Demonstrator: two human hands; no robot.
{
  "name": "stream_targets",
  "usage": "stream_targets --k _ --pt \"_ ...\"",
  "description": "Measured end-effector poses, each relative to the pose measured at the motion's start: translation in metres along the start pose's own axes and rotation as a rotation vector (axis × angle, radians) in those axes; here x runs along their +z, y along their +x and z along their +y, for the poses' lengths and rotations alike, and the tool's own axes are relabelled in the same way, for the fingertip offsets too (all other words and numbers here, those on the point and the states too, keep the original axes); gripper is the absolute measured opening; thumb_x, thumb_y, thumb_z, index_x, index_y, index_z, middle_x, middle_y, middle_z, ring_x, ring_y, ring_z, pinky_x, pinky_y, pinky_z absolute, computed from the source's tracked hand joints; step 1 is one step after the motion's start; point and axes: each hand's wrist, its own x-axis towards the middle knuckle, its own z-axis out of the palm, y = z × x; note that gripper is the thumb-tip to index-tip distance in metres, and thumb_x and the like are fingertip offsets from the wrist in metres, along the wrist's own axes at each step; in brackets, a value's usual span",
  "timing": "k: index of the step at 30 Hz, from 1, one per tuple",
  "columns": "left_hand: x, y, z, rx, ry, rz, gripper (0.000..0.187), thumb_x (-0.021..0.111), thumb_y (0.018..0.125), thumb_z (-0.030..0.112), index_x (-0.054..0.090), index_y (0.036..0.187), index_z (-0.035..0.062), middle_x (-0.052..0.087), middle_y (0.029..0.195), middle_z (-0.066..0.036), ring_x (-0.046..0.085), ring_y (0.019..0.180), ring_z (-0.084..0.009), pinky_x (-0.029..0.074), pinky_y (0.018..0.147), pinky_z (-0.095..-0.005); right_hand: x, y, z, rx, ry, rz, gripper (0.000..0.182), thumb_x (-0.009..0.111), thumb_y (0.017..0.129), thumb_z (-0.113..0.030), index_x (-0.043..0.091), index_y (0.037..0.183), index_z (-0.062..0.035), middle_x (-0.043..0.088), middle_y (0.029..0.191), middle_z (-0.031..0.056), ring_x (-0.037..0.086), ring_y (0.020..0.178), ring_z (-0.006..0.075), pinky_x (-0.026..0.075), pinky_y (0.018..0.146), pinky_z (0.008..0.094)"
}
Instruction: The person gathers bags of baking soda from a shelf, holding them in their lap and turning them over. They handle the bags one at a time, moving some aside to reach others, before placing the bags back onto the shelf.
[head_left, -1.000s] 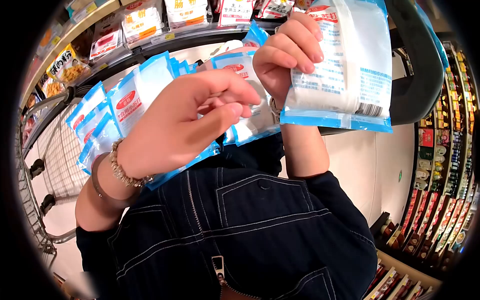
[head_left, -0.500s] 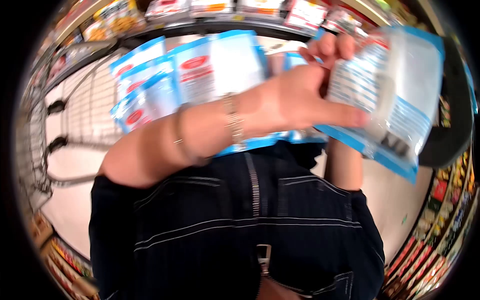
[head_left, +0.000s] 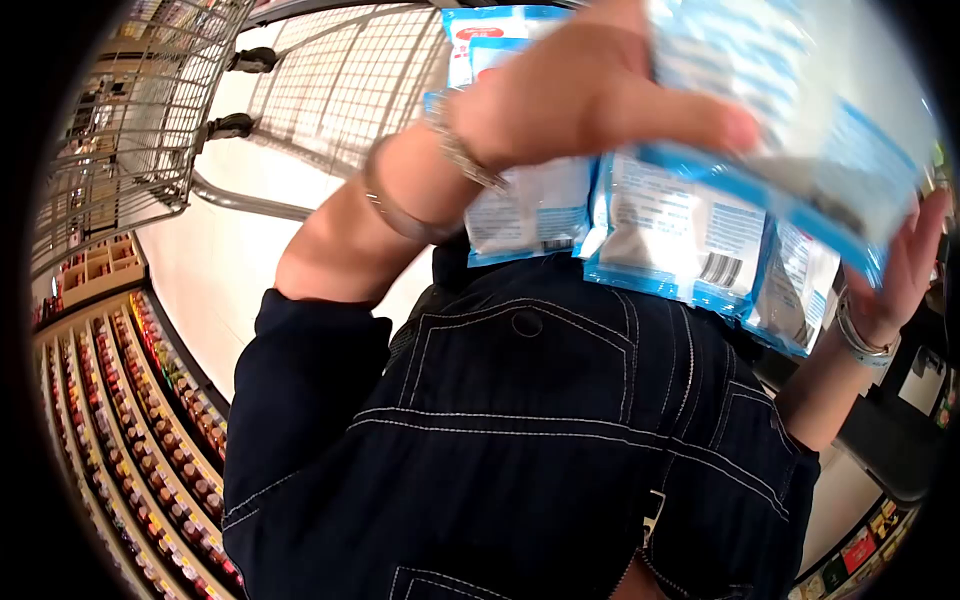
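My left hand (head_left: 590, 100) reaches across from the left and is closed on a blue-and-white plastic packet (head_left: 790, 110), its thumb lying along the front. The raised packet is tilted and blurred, cut off by the top edge of the view. Below it, close to my chest, are several similar packets: one with a barcode (head_left: 680, 225), another to its left (head_left: 530, 205), and one at the right (head_left: 800, 285). A packet with a red oval logo (head_left: 495, 30) shows farther up. Beside the held packet's lower right corner, my right hand (head_left: 905, 255) has its fingers stretched, partly hidden.
A metal shopping cart (head_left: 130, 120) stands at the upper left on the pale floor (head_left: 190, 270), its shadow beside it. Shelves of small jars or bottles (head_left: 150, 430) line the lower left. A dark object (head_left: 885, 440) and more shelved goods (head_left: 860, 550) are at the right.
My view has turned, so cart and shelves now appear elsewhere. The held packet is higher and nearer the camera. My right hand has come out at the right, and barcoded packet faces now show.
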Motion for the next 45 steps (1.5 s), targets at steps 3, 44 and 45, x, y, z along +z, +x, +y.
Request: stream_targets --k 3,44,45 --pt "-0.016 -0.021 0.008 -0.079 0.093 0.119 0.054 0.065 0.077 0.013 0.038 0.120 -0.0044 0.054 0.108 -0.012 0.050 0.100 -0.0168 0.041 0.085 -0.0292 0.021 0.018 -0.009 -0.024 -0.143 -0.089 0.066 0.048 0.081 -0.043 0.030 0.124 0.0044 0.051 0.111 0.0169 0.052 0.102 0.0227 0.040 0.088 0.0314" --pt "-0.011 -0.175 -0.079 -0.594 0.606 0.727 0.063 0.062 0.077 0.013 0.023 0.125 0.0002 0.041 0.116 -0.013 0.040 0.107 -0.0205 0.033 0.091 -0.0321 -0.178 -0.118 0.126 0.518 -0.164 0.896 0.027 0.053 0.085 -0.031 0.057 0.104 -0.0121 0.059 0.078 -0.0024 0.047 0.060 0.0040 0.039 0.053 0.0188" --pt "-0.018 -0.178 -0.084 -0.579 0.673 0.728 0.065 0.061 0.078 0.013 0.021 0.127 0.0008 0.039 0.119 -0.013 0.038 0.109 -0.0197 0.031 0.093 -0.0318 -0.185 -0.127 0.150 0.561 -0.144 0.954 0.026 0.055 0.083 -0.031 0.058 0.101 -0.0128 0.059 0.077 -0.0027 0.047 0.059 0.0046 0.039 0.053 0.0203"
